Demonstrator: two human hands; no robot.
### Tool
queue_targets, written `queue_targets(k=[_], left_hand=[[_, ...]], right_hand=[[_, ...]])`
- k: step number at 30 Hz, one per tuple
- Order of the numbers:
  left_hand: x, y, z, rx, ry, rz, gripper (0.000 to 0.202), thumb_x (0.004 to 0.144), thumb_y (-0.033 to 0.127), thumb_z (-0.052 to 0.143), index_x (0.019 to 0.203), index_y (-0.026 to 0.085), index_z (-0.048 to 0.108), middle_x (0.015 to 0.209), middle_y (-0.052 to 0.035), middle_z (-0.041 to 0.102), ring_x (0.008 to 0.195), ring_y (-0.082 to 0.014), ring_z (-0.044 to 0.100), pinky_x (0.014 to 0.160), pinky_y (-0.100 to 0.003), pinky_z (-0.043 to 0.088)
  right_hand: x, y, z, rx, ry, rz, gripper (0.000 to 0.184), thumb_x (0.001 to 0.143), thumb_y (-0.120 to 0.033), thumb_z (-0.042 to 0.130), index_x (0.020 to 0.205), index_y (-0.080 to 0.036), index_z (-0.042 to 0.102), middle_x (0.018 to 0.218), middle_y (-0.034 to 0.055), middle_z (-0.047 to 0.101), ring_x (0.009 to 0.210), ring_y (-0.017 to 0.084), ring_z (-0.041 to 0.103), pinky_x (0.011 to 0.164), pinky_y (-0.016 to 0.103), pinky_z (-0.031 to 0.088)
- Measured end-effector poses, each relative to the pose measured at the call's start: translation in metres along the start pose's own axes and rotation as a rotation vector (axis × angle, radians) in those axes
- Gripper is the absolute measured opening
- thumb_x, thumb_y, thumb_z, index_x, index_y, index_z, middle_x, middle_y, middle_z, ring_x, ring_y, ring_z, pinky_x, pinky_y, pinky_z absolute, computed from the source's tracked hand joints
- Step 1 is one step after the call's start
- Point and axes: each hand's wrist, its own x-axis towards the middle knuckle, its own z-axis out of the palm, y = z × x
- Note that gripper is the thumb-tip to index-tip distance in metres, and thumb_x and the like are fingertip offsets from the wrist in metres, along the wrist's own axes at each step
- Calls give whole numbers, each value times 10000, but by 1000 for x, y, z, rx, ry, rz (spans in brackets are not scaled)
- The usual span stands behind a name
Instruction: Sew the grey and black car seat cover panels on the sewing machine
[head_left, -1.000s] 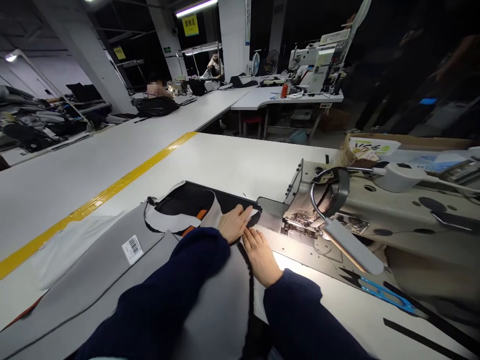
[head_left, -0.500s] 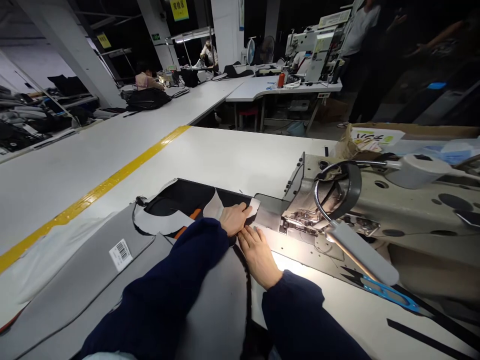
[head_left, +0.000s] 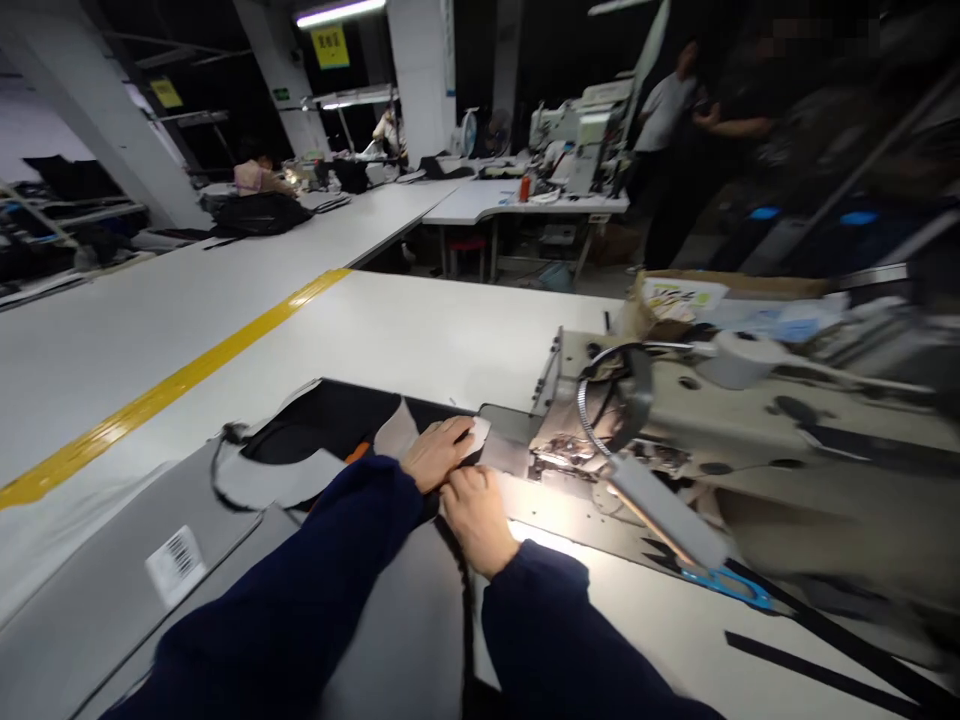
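Observation:
A large grey fabric piece (head_left: 394, 610) with dark edging and a black underside lies across the table front, a white barcode label (head_left: 177, 566) on it. My left hand (head_left: 439, 452) grips its far end, fingers bent over a pale flap (head_left: 478, 432). Close beside it, my right hand (head_left: 480, 518) has its fingers curled at the dark edge, tips hidden. Both hands are just left of the sewing machine's (head_left: 675, 400) lit needle area (head_left: 564, 450). Part of the fabric is covered by my left sleeve.
Blue-handled scissors (head_left: 731, 585) and a black strip (head_left: 817, 675) lie at the right. A bendable lamp (head_left: 667, 510) hangs before the machine, with a cardboard box (head_left: 634, 305) behind. Yellow tape (head_left: 180, 382) crosses the table. Several people are in the background.
My right hand's fingers, stretched flat before, are now drawn in and curled at the fabric edge. My left hand keeps its hold. The view has swung to the right.

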Motion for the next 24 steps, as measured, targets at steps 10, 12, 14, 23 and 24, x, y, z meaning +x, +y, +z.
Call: queue_targets(k=[10, 12, 14, 23, 24], left_hand=[[8, 38, 21, -97, -42, -82, 440, 948, 168, 320, 1377, 195, 411, 1458, -92, 403, 1336, -214, 389, 1104, -480, 322], [9, 56, 14, -114, -80, -85, 455, 950, 160, 300, 1396, 198, 381, 1475, -84, 381, 1362, -199, 350, 1118, -498, 294], [10, 71, 7, -137, -111, -65, 466, 951, 153, 276, 1405, 208, 365, 1493, -73, 352, 1386, -191, 307, 1126, -519, 270], [11, 91, 4, -141, -161, -71, 497, 934, 109, 250, 1415, 198, 336, 1516, -70, 305, 1409, -184, 249, 1125, -578, 239], [11, 92, 7, -131, -154, -58, 499, 934, 111, 249, 1420, 192, 327, 1515, -76, 306, 1409, -189, 248, 1118, -587, 249]], right_hand=[[-35, 14, -6, -3, 117, -40, 80, 826, -138, 565, 747, -148, 568, 776, 50, 546, 746, 186, 456, 682, 333, 331], [-50, 19, -13, 27, 109, -42, 87, 813, -104, 544, 742, -148, 567, 785, 55, 541, 744, 183, 446, 692, 330, 337], [-62, 23, -20, 47, 114, -37, 118, 812, -76, 512, 740, -147, 574, 789, 60, 539, 747, 184, 441, 696, 325, 344], [-79, 27, -36, 93, 72, 2, 183, 796, -25, 468, 747, -154, 588, 790, 55, 548, 724, 176, 447, 657, 296, 353], [-80, 27, -37, 94, 64, 5, 182, 804, -30, 466, 751, -155, 589, 791, 53, 548, 720, 174, 449, 650, 296, 351]])
